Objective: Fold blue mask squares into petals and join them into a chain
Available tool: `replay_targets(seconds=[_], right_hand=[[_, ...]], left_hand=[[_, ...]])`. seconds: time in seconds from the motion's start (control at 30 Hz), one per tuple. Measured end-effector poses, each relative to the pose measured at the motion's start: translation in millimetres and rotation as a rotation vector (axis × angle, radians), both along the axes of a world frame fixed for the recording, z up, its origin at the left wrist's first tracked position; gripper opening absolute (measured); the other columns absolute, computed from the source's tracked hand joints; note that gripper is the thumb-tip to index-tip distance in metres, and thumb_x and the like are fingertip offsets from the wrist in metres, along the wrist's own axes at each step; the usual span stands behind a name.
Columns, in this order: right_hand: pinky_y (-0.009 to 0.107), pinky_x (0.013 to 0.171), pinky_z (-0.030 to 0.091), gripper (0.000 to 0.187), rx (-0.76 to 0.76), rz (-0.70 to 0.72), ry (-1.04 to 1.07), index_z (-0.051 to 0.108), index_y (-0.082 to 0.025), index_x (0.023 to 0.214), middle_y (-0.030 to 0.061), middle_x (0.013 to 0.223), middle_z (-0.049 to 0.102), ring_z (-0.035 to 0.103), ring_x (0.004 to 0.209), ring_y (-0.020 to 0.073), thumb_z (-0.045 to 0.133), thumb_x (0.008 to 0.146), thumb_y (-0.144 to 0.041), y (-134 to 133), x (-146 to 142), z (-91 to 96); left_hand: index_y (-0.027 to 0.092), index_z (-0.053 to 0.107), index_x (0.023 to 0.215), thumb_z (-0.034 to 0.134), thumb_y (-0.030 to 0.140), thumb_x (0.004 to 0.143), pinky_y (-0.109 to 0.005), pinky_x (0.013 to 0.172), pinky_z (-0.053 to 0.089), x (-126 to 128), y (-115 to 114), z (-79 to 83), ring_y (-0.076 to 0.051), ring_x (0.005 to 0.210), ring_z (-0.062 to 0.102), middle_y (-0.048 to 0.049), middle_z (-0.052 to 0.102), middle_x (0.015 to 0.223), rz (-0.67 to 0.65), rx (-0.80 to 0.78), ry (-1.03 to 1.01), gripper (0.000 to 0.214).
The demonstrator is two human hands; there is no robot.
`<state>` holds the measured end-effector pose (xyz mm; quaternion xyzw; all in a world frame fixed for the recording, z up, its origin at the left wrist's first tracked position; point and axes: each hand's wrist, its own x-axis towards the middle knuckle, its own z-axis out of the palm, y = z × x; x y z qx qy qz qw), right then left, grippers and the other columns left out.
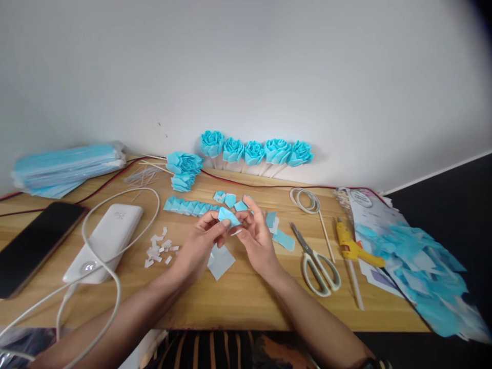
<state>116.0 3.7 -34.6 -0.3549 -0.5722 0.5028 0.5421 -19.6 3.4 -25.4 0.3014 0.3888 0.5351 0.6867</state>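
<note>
A folded light-blue petal piece (227, 217) is held above the middle of the wooden table. My left hand (202, 238) pinches its left side between thumb and fingers. On the other side my right hand (258, 238) grips the same piece, one finger raised. By the right thumb a small white bit (236, 232) shows; I cannot tell whether it is part of the piece. Under the hands lies a pale square sheet (221, 263). A row of folded blue petals (188, 206) and some loose petals (230, 200) sit just behind, with flat blue cut pieces (283, 240) to the right.
Several blue flowers on sticks (254, 152) lean on the wall; more flowers (184, 166) lie left. Scissors (321, 271), a yellow glue gun (348, 243) and a blue scrap heap (426, 277) are right. White scraps (156, 249), a power bank (111, 241), phone (36, 243) and masks (71, 166) are left.
</note>
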Motion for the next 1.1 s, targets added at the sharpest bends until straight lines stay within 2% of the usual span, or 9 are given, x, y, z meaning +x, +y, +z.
replay_targets(seconds=[0.2, 0.37, 0.57, 0.7, 0.8, 0.93, 1.1], right_hand=[[0.027, 0.076, 0.051, 0.058, 0.019, -0.103, -0.094, 0.041, -0.032, 0.136, -0.0005, 0.089, 0.057, 0.058, 0.082, 0.0134, 0.065, 0.084, -0.03, -0.1, -0.4, -3.1], [0.027, 0.074, 0.051, 0.054, -0.013, -0.168, -0.116, 0.046, -0.03, 0.132, -0.0011, 0.085, 0.059, 0.059, 0.079, 0.0135, 0.066, 0.082, -0.027, -1.2, -0.1, -4.1], [0.026, 0.066, 0.053, 0.05, -0.133, -0.097, -0.008, 0.047, -0.029, 0.129, -0.0034, 0.078, 0.061, 0.061, 0.068, 0.0122, 0.065, 0.082, -0.028, 0.1, 0.4, 1.2], [0.026, 0.062, 0.053, 0.051, -0.208, -0.036, 0.064, 0.046, -0.03, 0.126, -0.0058, 0.074, 0.059, 0.062, 0.061, 0.0113, 0.067, 0.08, -0.029, 2.7, 3.8, 3.8], [0.025, 0.062, 0.053, 0.051, -0.219, -0.021, 0.046, 0.045, -0.03, 0.126, -0.0062, 0.073, 0.059, 0.061, 0.06, 0.0112, 0.067, 0.08, -0.031, 3.9, 6.3, 3.8], [0.025, 0.06, 0.051, 0.054, -0.216, 0.003, 0.037, 0.045, -0.03, 0.127, -0.006, 0.073, 0.06, 0.059, 0.058, 0.0108, 0.069, 0.079, -0.034, 4.4, 7.6, 3.6], [0.025, 0.06, 0.05, 0.058, -0.257, 0.035, 0.067, 0.046, -0.031, 0.128, -0.0066, 0.073, 0.06, 0.058, 0.057, 0.0096, 0.072, 0.077, -0.031, 4.6, 9.1, 5.3]], left_hand=[[0.018, 0.061, 0.071, 0.078, 0.034, 0.067, -0.021, 0.046, 0.03, 2.5, -2.3, 0.4, -0.007, 0.048, 0.038, 0.0056, 0.05, 0.058, -0.022, -0.008, -0.006, 0.024], [0.018, 0.062, 0.072, 0.079, 0.032, 0.067, -0.021, 0.046, 0.03, 3.4, -3.2, 0.8, -0.006, 0.048, 0.037, 0.0059, 0.048, 0.056, -0.015, -0.004, -0.019, 0.022], [0.017, 0.063, 0.074, 0.079, 0.031, 0.068, -0.02, 0.046, 0.031, 2.5, -3.2, 1.7, -0.006, 0.048, 0.039, 0.0046, 0.052, 0.058, -0.081, -0.032, -0.092, 0.022], [0.017, 0.06, 0.073, 0.076, 0.031, 0.073, -0.02, 0.048, 0.034, 0.9, -3.3, 3.1, -0.008, 0.054, 0.047, 0.0015, 0.056, 0.065, -0.161, -0.099, -0.211, 0.021], [0.017, 0.058, 0.073, 0.072, 0.033, 0.077, -0.021, 0.048, 0.036, -0.7, -1.8, 2.0, -0.011, 0.058, 0.052, -0.0003, 0.058, 0.066, -0.189, -0.09, -0.25, 0.021], [0.017, 0.06, 0.076, 0.071, 0.039, 0.077, -0.022, 0.048, 0.035, -3.4, 2.2, -1.8, -0.011, 0.058, 0.052, -0.0009, 0.059, 0.068, -0.149, -0.004, -0.119, 0.025], [0.015, 0.06, 0.07, 0.069, 0.042, 0.075, -0.023, 0.051, 0.034, -10.5, 7.6, -1.7, -0.009, 0.052, 0.045, 0.0015, 0.055, 0.059, -0.19, 0.091, 0.211, 0.029]])
